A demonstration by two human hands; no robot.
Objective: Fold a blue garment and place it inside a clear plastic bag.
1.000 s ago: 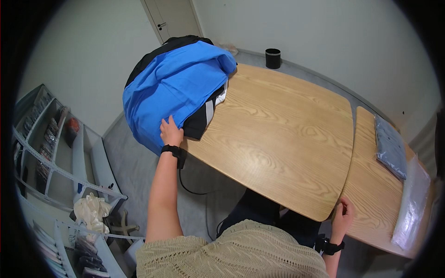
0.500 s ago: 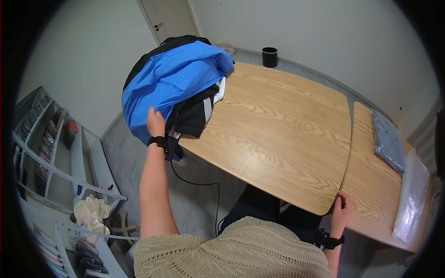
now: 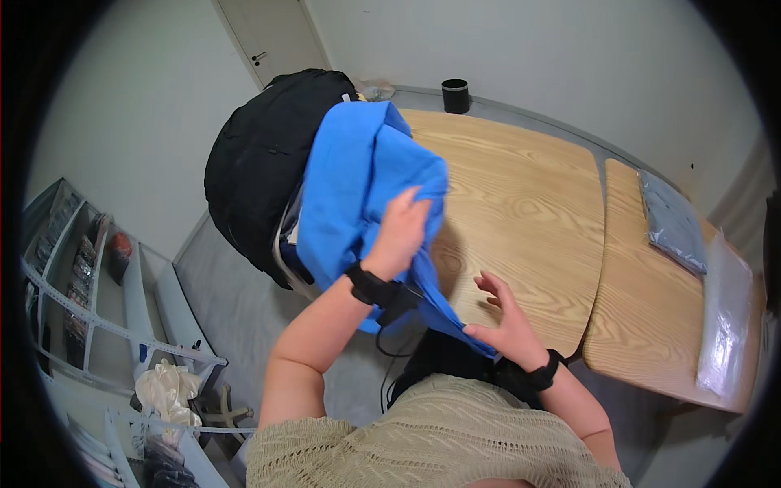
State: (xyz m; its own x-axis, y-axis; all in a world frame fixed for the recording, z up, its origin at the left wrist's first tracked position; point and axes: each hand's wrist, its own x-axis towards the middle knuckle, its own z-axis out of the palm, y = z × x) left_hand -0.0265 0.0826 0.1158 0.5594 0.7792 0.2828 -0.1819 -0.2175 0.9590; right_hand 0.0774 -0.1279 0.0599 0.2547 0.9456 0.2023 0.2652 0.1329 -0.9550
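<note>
My left fingers (image 3: 413,198) are gripping bright-blue draped cloth (image 3: 342,187), right fingers (image 3: 502,291) sitting wide beside it; I'm guessing gentle pulling helps.

Your left arm (image 3: 305,350) is bent and reaches up toward the far right, with the left hand (image 3: 400,232) farther out and its fingers (image 3: 416,200) curled in a grip. Your right arm (image 3: 579,411) angles leftward; the right hand (image 3: 511,324) is nearer, thumb (image 3: 482,333) and fingers parted.

Two tables (image 3: 529,220), seemingly one blue garment (image 3: 346,191).
</note>
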